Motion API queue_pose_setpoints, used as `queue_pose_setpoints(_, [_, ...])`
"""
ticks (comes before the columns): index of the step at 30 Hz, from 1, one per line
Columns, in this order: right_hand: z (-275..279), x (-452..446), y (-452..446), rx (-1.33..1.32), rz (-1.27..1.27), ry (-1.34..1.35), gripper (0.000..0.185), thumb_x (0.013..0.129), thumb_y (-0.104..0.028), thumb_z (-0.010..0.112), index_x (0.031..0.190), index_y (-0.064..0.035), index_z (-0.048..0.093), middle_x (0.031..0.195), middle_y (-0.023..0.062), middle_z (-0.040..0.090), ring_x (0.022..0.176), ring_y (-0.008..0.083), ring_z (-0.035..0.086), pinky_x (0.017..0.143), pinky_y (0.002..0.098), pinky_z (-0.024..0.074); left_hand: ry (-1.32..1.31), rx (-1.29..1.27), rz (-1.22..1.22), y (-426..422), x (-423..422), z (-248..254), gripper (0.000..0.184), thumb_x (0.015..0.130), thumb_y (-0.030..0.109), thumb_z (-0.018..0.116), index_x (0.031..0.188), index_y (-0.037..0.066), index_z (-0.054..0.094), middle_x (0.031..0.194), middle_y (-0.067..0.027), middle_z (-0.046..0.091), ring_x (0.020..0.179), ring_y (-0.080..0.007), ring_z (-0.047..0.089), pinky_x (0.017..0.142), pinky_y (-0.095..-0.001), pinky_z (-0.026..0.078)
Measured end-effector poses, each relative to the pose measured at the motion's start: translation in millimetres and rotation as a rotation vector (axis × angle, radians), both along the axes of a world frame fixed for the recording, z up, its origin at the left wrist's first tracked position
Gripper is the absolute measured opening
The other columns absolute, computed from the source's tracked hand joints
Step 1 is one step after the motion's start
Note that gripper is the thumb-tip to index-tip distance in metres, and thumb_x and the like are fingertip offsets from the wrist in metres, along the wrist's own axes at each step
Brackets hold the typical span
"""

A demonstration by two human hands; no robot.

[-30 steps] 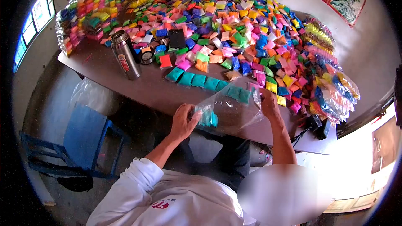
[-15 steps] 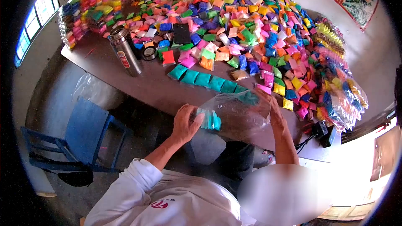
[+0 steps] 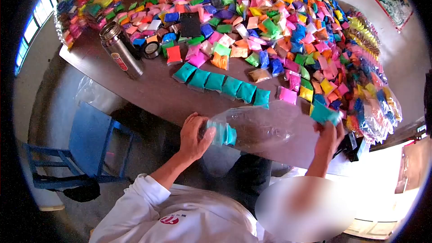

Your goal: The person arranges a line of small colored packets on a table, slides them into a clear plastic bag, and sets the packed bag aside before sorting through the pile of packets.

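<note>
My left hand (image 3: 193,138) is closed around the near end of a transparent plastic bag (image 3: 263,126), with a few teal packets (image 3: 228,135) bunched inside at that end. The bag stretches rightward over the table edge, its far part loose. Over on the right, my right hand (image 3: 329,138) pinches a single teal packet (image 3: 325,112), held up apart from the bag. Several more teal packets (image 3: 214,82) lie in a slanting row on the table, just beyond the bag.
A large heap of colourful packets (image 3: 270,31) covers the back of the brown table (image 3: 153,87). A steel flask (image 3: 120,49), its lid (image 3: 151,50) and a black flat object (image 3: 191,25) stand at left. Below is a blue chair (image 3: 90,137); a black device (image 3: 353,146) sits right.
My right hand has left the bag's side and moved right, now with a teal packet in it. The teal row has one fewer packet at its right end. My left hand stays on the bag.
</note>
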State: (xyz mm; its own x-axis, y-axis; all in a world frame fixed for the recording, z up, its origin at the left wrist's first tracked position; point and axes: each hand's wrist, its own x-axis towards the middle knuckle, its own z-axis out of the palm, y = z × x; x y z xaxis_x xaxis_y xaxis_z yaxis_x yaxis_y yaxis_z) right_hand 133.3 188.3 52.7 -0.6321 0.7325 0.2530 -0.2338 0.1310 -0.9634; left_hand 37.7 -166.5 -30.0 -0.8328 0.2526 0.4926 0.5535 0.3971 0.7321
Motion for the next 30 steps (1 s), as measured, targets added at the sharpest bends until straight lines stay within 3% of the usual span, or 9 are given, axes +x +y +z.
queue_pose_setpoints(3, [17.3, 40.0, -46.9, -0.064, -0.192, 0.015, 0.020, 0.088, -0.010, 0.055, 0.105, -0.0018, 0.061, 0.091, 0.0085, 0.064, 0.072, 0.0175, 0.061, 0.055, 0.0319, 0.0490, 0.009, -0.001, -0.018, 0.9, -1.5, -2.0, 0.034, 0.087, 0.035, 0.060, 0.096, 0.002, 0.062, 0.086, -0.0146, 0.063, 0.085, -0.0331, 0.061, 0.102, -0.0453, 0.038])
queue_pose_setpoints(5, [13.4, 61.2, -66.5, 0.138, 0.061, 0.104, 0.030, 0.077, -0.013, 0.068, 0.102, 0.0019, 0.062, 0.089, 0.0115, 0.066, 0.077, 0.0189, 0.063, 0.063, 0.0312, 0.0522, 0.024, -0.034, -0.041, 1.2, -3.3, -6.6, 0.033, 0.088, 0.035, 0.059, 0.097, 0.003, 0.061, 0.088, -0.0130, 0.063, 0.085, -0.0314, 0.061, 0.102, -0.0455, 0.037])
queue_pose_setpoints(6, [19.5, 64.7, -82.7, 0.214, 0.195, 0.023, 0.036, 0.068, 0.001, 0.052, 0.102, 0.0031, 0.064, 0.095, 0.0100, 0.065, 0.084, 0.0187, 0.063, 0.076, 0.0328, 0.0527, 0.014, -0.036, -0.043, 2.0, -3.5, -6.9, 0.033, 0.088, 0.035, 0.059, 0.097, 0.003, 0.061, 0.088, -0.0130, 0.063, 0.085, -0.0314, 0.061, 0.102, -0.0455, 0.037])
queue_pose_setpoints(7, [14.2, 61.6, -103.8, 0.197, 0.123, -0.020, 0.041, 0.064, 0.001, 0.053, 0.104, 0.0037, 0.064, 0.095, 0.0089, 0.065, 0.085, 0.0174, 0.063, 0.078, 0.0305, 0.0515, 0.026, -0.039, -0.040, 3.0, -4.0, -5.3, 0.033, 0.088, 0.035, 0.059, 0.097, 0.003, 0.061, 0.088, -0.0126, 0.063, 0.085, -0.0312, 0.061, 0.102, -0.0456, 0.037])
queue_pose_setpoints(10, [31.1, 30.9, -133.7, 0.512, 0.218, -0.452, 0.035, 0.071, -0.008, 0.068, 0.105, -0.0012, 0.063, 0.083, 0.0084, 0.068, 0.072, 0.0162, 0.066, 0.065, 0.0317, 0.0517, 0.046, -0.052, -0.024, 3.9, -4.0, -5.5, 0.033, 0.088, 0.035, 0.058, 0.098, 0.004, 0.061, 0.089, -0.0116, 0.064, 0.086, -0.0308, 0.061, 0.102, -0.0458, 0.036])
queue_pose_setpoints(11, [19.1, 19.5, -136.9, 0.624, 0.175, -0.481, 0.033, 0.071, -0.009, 0.068, 0.103, -0.0013, 0.063, 0.079, 0.0132, 0.068, 0.068, 0.0257, 0.067, 0.061, 0.0351, 0.0523, 0.058, -0.063, -0.009, 3.5, -4.1, -5.9, 0.033, 0.088, 0.036, 0.058, 0.097, 0.005, 0.061, 0.089, -0.0112, 0.064, 0.086, -0.0307, 0.061, 0.102, -0.0459, 0.036])
queue_pose_setpoints(19, [-16.1, -10.1, -167.5, 1.008, 0.349, -0.694, 0.047, 0.080, -0.024, 0.071, 0.116, 0.0025, 0.057, 0.085, 0.0211, 0.066, 0.078, 0.0410, 0.065, 0.069, 0.0473, 0.0512, 0.006, -0.008, -0.050, 2.9, -6.9, 0.7, 0.037, 0.086, 0.041, 0.057, 0.096, 0.005, 0.060, 0.091, -0.0110, 0.065, 0.085, -0.0299, 0.061, 0.101, -0.0457, 0.037])
queue_pose_setpoints(23, [2.5, -8.1, -151.2, 0.935, 0.490, -0.695, 0.054, 0.083, -0.028, 0.071, 0.122, 0.0051, 0.055, 0.093, 0.0218, 0.067, 0.079, 0.0388, 0.065, 0.075, 0.0455, 0.0517, 0.013, -0.004, -0.062, 2.5, -8.7, 1.2, 0.038, 0.086, 0.042, 0.057, 0.096, 0.004, 0.060, 0.092, -0.0111, 0.065, 0.083, -0.0294, 0.061, 0.100, -0.0452, 0.038])
queue_pose_setpoints(30, [0.8, -7.2, -143.0, 0.679, 0.622, -0.791, 0.035, 0.084, -0.019, 0.070, 0.112, 0.0007, 0.063, 0.086, 0.0170, 0.067, 0.071, 0.0282, 0.067, 0.063, 0.0352, 0.0538, 0.020, -0.025, -0.076, 3.5, -11.3, -0.4, 0.039, 0.087, 0.041, 0.056, 0.095, 0.004, 0.060, 0.091, -0.0116, 0.065, 0.081, -0.0294, 0.061, 0.098, -0.0450, 0.039])
